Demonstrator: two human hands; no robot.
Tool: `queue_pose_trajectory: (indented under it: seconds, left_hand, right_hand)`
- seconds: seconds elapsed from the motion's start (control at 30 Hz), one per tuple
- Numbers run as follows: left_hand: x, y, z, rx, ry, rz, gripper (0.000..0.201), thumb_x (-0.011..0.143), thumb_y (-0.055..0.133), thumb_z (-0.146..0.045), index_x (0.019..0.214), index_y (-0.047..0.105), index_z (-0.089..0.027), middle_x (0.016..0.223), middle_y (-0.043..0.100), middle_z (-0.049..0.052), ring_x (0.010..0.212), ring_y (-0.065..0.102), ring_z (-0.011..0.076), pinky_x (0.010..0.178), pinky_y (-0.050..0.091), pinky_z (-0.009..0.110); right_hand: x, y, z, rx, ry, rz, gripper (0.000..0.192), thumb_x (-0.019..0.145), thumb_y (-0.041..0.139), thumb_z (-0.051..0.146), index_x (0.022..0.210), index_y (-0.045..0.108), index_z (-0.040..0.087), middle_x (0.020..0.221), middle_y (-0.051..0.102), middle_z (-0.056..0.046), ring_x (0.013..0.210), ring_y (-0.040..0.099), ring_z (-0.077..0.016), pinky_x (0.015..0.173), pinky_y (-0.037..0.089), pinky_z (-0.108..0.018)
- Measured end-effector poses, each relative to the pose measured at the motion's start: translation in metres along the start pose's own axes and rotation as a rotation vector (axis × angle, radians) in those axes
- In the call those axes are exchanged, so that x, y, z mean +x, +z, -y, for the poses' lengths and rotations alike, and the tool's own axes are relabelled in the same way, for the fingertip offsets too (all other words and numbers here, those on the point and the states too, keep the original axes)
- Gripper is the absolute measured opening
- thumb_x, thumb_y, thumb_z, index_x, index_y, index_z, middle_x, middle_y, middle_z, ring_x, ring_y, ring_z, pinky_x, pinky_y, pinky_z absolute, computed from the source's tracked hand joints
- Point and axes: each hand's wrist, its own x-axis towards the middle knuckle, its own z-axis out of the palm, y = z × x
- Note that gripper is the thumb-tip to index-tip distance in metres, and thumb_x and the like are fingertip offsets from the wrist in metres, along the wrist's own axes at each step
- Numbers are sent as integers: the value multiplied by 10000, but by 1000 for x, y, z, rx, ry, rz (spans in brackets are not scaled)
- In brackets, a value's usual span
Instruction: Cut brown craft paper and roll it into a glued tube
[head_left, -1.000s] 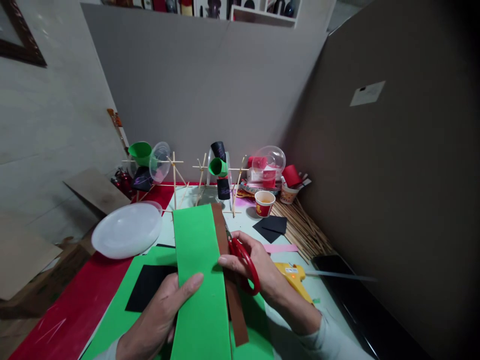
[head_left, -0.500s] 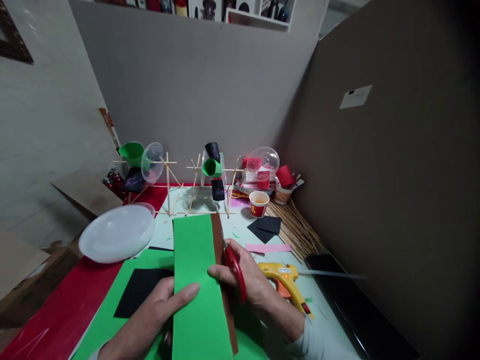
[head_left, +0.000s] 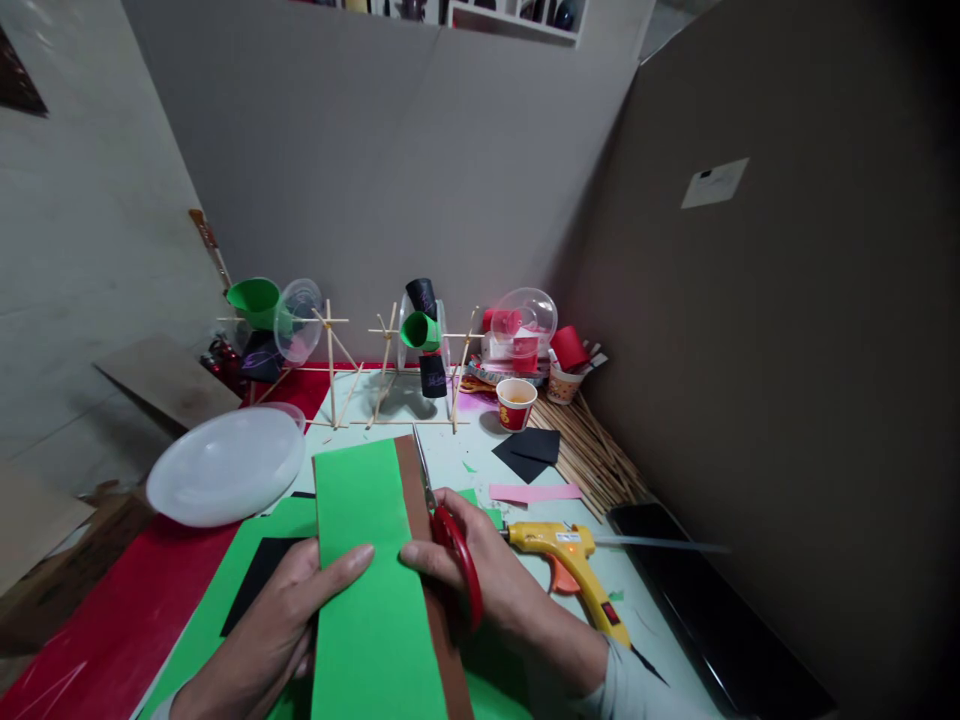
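Observation:
My left hand (head_left: 277, 635) grips a long green foam sheet (head_left: 367, 570) from its left edge, thumb lying on top. A brown strip (head_left: 427, 590) runs along the sheet's right edge. My right hand (head_left: 487, 580) holds red-handled scissors (head_left: 450, 530), fingers through the loops, the blades pointing away beside the brown strip. Whether the blades are cutting the strip cannot be told. Under both hands lies a larger green sheet (head_left: 225, 600) with a black square (head_left: 255, 580) on it.
A yellow glue gun (head_left: 562, 550) lies right of my right hand, a pink strip (head_left: 536, 492) and black paper pieces (head_left: 529, 452) beyond. A white plastic lid (head_left: 221, 465) sits left. Stick frames with cups (head_left: 390, 350), a red cup (head_left: 516, 403), skewers (head_left: 592, 450) stand behind. Cardboard walls enclose the table.
The green sheet with its brown strip has shifted left and nearer to me. The scissors have moved with my right hand along the strip, and the glue gun shows more fully.

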Motion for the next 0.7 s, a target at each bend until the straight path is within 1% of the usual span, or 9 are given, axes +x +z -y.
queue_pose_trajectory:
  seconds: [0.13,0.23,0.27,0.33,0.43,0.5,0.57,0.63,0.7]
  left_hand:
    - [4,-8,-8,-43,44,-76,609,739,852,-305,1309,660,-209,1037,804,127,799,777,340,677,646,419]
    - [7,-11,-19,-103,175,-145,654,744,851,-290,1353,624,-224,1048,805,108,825,780,317,704,652,393]
    - [7,-12,-23,-113,226,-168,643,744,851,-271,1344,627,-207,1053,803,109,829,780,306,700,654,375]
    - [8,-13,-30,-153,317,-226,602,717,866,-232,1277,660,-152,1027,804,118,783,780,281,669,654,341]
    - [8,-16,-38,-194,406,-337,504,680,873,-215,1146,705,-130,897,812,72,593,746,207,565,633,271]
    - [9,-18,-41,-232,432,-391,378,689,842,-182,1044,720,-132,799,801,32,511,709,159,511,605,215]
    - [9,-18,-43,-276,434,-414,237,717,791,-132,943,718,-138,697,772,-1,472,680,123,472,570,164]
    - [8,-18,-43,-308,411,-419,148,746,741,-88,878,703,-142,640,746,-15,457,667,109,455,555,147]
    - [7,-17,-43,-326,382,-414,120,768,707,-65,852,684,-147,615,729,-20,450,663,110,441,553,155]
  right_hand:
    - [2,-3,1,38,36,11,472,784,757,582,912,476,224,637,456,90,551,418,-96,513,351,-216]
    - [-2,-4,13,-57,26,-62,465,788,739,586,940,493,221,620,465,89,536,420,-95,507,359,-212]
    - [-4,-5,20,-106,11,-101,454,792,726,586,938,503,219,614,454,88,526,402,-93,496,343,-211]
    - [-10,-6,33,-195,-1,-110,412,810,706,559,948,521,217,609,452,81,526,406,-102,495,343,-220]
    - [-16,-7,44,-320,-39,-59,343,845,632,525,962,535,218,631,489,56,567,456,-129,541,395,-243]
    - [-16,-6,41,-391,-45,-43,317,843,602,516,939,530,222,633,500,44,594,481,-148,565,413,-259]
    - [-15,-2,30,-431,-23,-50,304,845,591,513,922,513,229,629,485,50,597,469,-151,567,400,-264]
    - [-13,4,19,-419,21,-36,295,853,592,504,922,495,234,624,471,61,580,438,-141,554,372,-261]
    - [-12,10,11,-383,75,22,282,852,614,482,920,487,239,608,480,70,558,430,-136,545,349,-261]
